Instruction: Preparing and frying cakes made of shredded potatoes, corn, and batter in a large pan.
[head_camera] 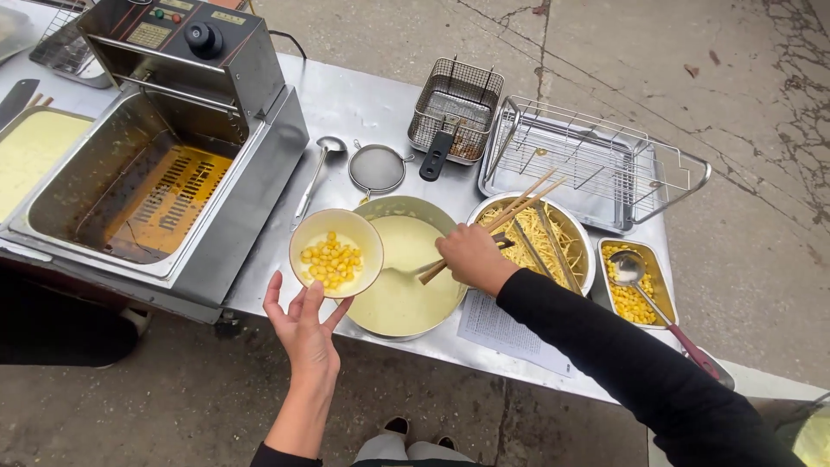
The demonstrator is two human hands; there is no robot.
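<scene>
Your left hand (304,326) is spread, fingers fanned upward under a small round cream bowl (336,252); the fingertips prop its base and rim. The bowl holds yellow corn kernels (332,262) sitting in pale batter. It hangs above the steel tabletop (354,104), just left of a wide round metal pan of smooth, pale batter (402,277) and overlapping its rim.

Your right hand (471,257) is closed around a pair of long wooden chopsticks (519,207), which slant up to the right, and the handle of a metal spoon (406,271) lying in the batter. The sleeve is black.

Just right: a round steel bowl of thin pale shreds (553,238) with metal tongs, then a small rectangular tray of corn (629,294) with a ladle. Behind: a wire rack (596,160), a mesh fry basket (456,105), a round strainer (377,168). Left: a boxy steel fryer (164,186) holding dark oil.
</scene>
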